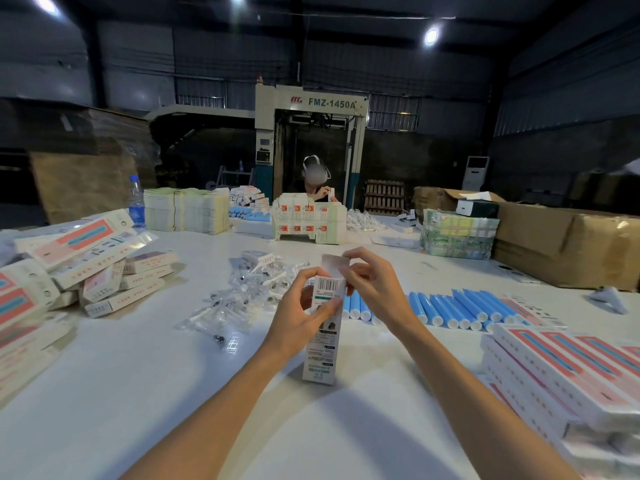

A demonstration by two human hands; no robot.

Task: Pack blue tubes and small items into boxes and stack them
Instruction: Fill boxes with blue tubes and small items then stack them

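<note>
A narrow white box (322,355) with a barcode stands upright on the white table (166,393) at centre. My left hand (301,313) grips its upper part. My right hand (367,282) pinches the raised top flap (334,263) of the box. Behind my hands lies a row of blue tubes (460,308) with white caps. A heap of small clear-wrapped items (242,296) lies left of the box. Closed white and pink boxes are stacked at the right (561,372) and piled loosely at the left (79,265).
Across the table a person (317,183) works behind a display carton (308,220). Stacks of flat cartons (187,209), a water bottle (136,202) and large brown cardboard boxes (568,237) line the far side. A big machine (311,133) stands behind.
</note>
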